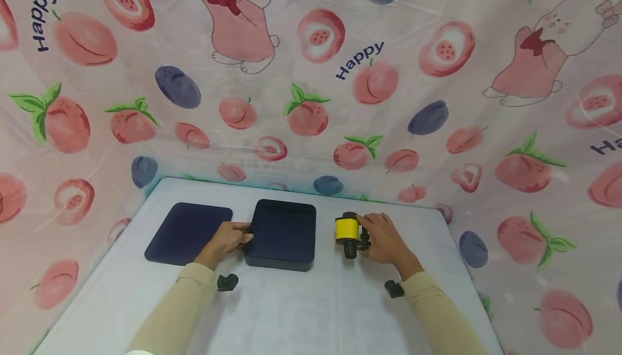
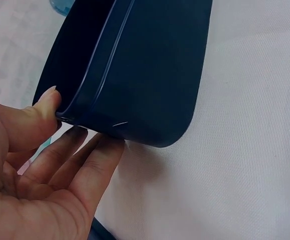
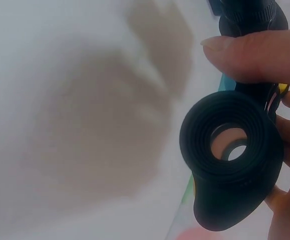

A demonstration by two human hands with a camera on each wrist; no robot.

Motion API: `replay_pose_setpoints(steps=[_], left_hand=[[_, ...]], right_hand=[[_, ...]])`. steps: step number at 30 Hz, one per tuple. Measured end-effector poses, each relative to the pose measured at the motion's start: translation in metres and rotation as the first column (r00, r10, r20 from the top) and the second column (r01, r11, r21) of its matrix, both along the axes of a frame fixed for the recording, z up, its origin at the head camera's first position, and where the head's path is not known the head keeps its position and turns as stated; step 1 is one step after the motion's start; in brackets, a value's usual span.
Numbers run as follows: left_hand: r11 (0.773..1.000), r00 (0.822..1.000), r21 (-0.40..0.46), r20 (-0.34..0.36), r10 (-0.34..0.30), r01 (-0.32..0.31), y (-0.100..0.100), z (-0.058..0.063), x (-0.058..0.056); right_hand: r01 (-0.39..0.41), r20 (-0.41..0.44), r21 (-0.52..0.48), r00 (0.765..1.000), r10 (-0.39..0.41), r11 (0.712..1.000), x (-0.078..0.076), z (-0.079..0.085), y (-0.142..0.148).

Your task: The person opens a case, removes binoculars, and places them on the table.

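Note:
A dark navy open-topped box (image 1: 282, 236) is on the white table. My left hand (image 1: 227, 241) pinches its left wall, the thumb (image 2: 32, 125) on the rim and the other fingers (image 2: 97, 172) against the outside. To the right of the box, my right hand (image 1: 386, 239) holds a pair of yellow and black binoculars (image 1: 347, 229) by its right side. In the right wrist view a black rubber eyecup (image 3: 230, 200) faces the camera, and the thumb (image 3: 260, 55) lies across the black body. Whether the binoculars touch the table I cannot tell.
Left of the box a flat dark navy lid (image 1: 187, 233) lies on the white table (image 1: 301, 312), partly behind my left hand. A fruit-and-rabbit printed cloth (image 1: 272, 90) hangs behind the table and at both sides. Small black wrist cameras (image 1: 227, 282) stick out from the sleeves.

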State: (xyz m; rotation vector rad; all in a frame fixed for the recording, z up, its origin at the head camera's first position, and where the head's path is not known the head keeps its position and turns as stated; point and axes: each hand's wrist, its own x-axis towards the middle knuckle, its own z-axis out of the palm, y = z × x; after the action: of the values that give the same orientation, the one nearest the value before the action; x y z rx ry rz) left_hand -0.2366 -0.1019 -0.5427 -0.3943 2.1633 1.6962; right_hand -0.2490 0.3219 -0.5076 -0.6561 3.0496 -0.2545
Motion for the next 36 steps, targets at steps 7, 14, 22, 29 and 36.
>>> replay_pose_setpoints(steps=[7, 14, 22, 29, 36], left_hand=[[1.000, 1.000, 0.021, 0.008, 0.006, -0.006, -0.001, 0.000, 0.007], [1.000, 1.000, 0.016, 0.006, 0.002, -0.002, -0.002, 0.003, 0.011], [1.000, 1.000, 0.024, 0.014, 0.003, -0.003, -0.004, 0.002, 0.013], [1.000, 1.000, 0.026, 0.007, -0.007, 0.007, 0.000, 0.001, 0.011], [1.000, 1.000, 0.024, 0.014, -0.010, 0.010, 0.003, -0.001, 0.016]], right_hand=[[0.009, 0.029, -0.012, 1.000, -0.009, 1.000, 0.004, -0.011, -0.002], [0.006, 0.039, -0.023, 0.999, -0.005, 1.000, 0.008, -0.020, -0.004], [0.009, 0.047, -0.012, 0.999, -0.009, 1.000, 0.010, -0.026, -0.003], [0.050, 0.064, -0.007, 0.997, -0.049, 0.999, 0.013, -0.034, 0.004], [0.050, 0.068, -0.027, 0.997, -0.048, 0.998, 0.018, -0.046, 0.009]])
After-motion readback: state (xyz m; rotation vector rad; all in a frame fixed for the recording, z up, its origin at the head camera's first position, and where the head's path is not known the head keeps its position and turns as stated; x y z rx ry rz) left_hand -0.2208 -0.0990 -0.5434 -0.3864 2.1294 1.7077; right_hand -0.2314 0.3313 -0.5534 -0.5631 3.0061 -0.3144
